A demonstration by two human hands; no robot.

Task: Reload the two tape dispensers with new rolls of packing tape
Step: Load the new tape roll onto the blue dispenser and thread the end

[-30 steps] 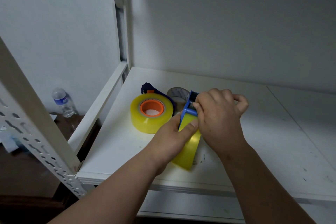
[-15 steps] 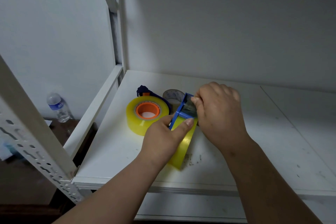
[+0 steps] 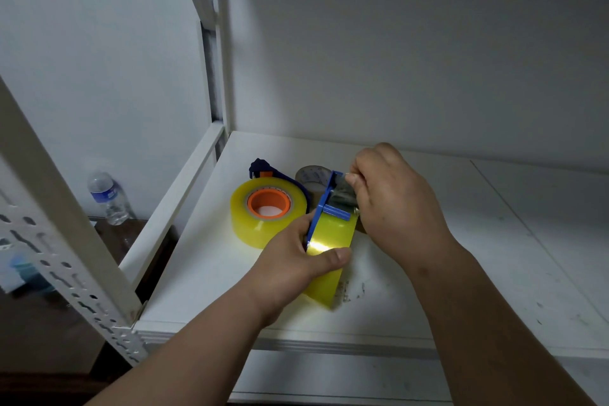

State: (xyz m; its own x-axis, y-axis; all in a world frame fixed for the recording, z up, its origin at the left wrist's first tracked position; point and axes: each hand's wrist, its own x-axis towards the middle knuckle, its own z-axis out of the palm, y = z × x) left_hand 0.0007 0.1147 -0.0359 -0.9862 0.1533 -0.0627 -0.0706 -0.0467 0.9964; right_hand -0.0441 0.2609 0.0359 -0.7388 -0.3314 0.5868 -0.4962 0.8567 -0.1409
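A blue tape dispenser [image 3: 324, 204] stands upright on the white shelf [image 3: 211, 273] with a yellow tape roll [image 3: 329, 241] mounted in it. My left hand [image 3: 293, 264] grips that roll, thumb across its face. My right hand [image 3: 392, 204] pinches the loose clear tape end [image 3: 342, 191] at the dispenser's top, by the cutter. To the left lies a second yellow roll [image 3: 260, 221] with an orange core, flat on the shelf, in another blue dispenser [image 3: 263, 168] whose end shows behind it.
An empty brown cardboard core [image 3: 313, 178] stands behind the dispensers. White shelf posts [image 3: 59, 208] rise at the left and back corner. A plastic water bottle [image 3: 108, 198] stands on a dark surface beyond the shelf's left edge. The shelf runs on to the right.
My right hand has lifted slightly and drawn the tape end up to the dispenser's top. My left thumb has slid lower across the roll. The camera view has shifted.
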